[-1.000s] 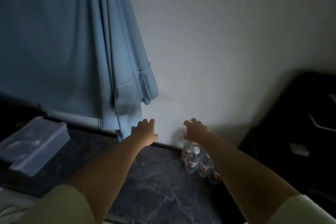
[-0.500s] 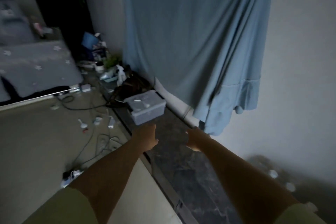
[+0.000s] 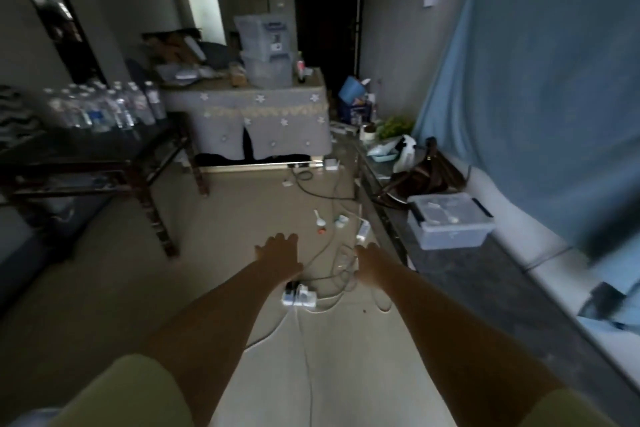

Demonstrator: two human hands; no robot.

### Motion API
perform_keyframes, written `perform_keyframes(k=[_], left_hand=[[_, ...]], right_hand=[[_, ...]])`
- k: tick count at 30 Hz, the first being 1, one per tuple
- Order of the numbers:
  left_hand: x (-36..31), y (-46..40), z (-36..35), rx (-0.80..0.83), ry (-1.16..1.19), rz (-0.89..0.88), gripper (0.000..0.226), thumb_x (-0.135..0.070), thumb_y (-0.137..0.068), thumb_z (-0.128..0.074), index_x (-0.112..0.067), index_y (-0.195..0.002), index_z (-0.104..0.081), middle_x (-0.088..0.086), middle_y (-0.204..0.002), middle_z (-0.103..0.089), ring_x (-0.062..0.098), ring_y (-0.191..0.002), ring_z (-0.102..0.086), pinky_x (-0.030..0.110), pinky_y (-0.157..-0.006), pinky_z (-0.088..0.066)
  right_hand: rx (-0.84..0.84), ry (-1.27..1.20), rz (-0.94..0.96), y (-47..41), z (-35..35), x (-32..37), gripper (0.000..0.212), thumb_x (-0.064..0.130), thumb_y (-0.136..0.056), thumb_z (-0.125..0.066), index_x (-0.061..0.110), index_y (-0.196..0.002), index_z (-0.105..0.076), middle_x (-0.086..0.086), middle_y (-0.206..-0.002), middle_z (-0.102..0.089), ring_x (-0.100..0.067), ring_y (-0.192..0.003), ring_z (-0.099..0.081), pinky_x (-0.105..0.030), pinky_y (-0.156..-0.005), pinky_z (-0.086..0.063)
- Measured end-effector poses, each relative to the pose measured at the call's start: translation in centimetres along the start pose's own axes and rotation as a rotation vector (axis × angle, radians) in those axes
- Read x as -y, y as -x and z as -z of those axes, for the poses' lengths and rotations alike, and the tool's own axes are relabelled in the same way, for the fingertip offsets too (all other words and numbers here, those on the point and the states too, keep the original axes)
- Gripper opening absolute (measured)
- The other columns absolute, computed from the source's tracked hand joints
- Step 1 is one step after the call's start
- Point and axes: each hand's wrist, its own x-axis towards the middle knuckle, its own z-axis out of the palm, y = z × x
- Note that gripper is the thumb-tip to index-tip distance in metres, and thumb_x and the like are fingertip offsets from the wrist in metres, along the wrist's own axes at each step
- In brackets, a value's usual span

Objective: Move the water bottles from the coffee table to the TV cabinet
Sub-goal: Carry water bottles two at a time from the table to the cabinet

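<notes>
there, clear water bottles (image 3: 104, 107) (clustered), upright

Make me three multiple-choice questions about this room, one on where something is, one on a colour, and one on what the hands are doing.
1. Where do the water bottles stand?
A. On the dark coffee table at left
B. On the floor by the cables
C. Inside the clear lidded box

2. What colour is the cloth hanging at right?
A. Red
B. Blue
C. Yellow

3. What are the left hand and right hand holding?
A. One bottle each
B. A cable
C. Nothing

Answers: 1 A, the bottles cluster on the tabletop. 2 B, the draped fabric is light blue. 3 C, both hands reach forward with fingers extended and empty.
</notes>
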Motion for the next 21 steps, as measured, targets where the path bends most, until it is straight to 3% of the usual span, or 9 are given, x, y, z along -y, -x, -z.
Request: perform_keyframes(k=[11, 21], left_hand=[[18.8, 4.8, 0.3, -0.003, 0.073, 0.219, 0.057, -0.039, -0.092, -0.053, -0.017, -0.140, -0.031, 0.011, -0.138, -0.040, 0.028, -0.128, -0.042, 0.046, -0.100, -0.041], [27.5, 1.6, 0.2, -0.018, 0.149, 0.403, 0.058, -0.033, -0.089, -0.054, -0.021, -0.141, -0.032, 0.010, -0.140, -0.040, 0.029, -0.129, -0.041, 0.047, -0.100, -0.042]], right_hand=[[0.046, 0.112, 0.244, -2.6, -2.4, 20.3, 0.049, 0.021, -0.095, -0.048, 0.013, -0.141, -0.036, -0.014, -0.137, -0.041, -0.033, -0.126, -0.046, -0.042, -0.102, -0.042], [0.117, 0.194, 0.483, -9.6, -2.3, 31.3, 0.054, 0.024, -0.096, -0.051, 0.014, -0.146, -0.032, -0.014, -0.143, -0.036, -0.033, -0.130, -0.042, -0.043, -0.106, -0.040]])
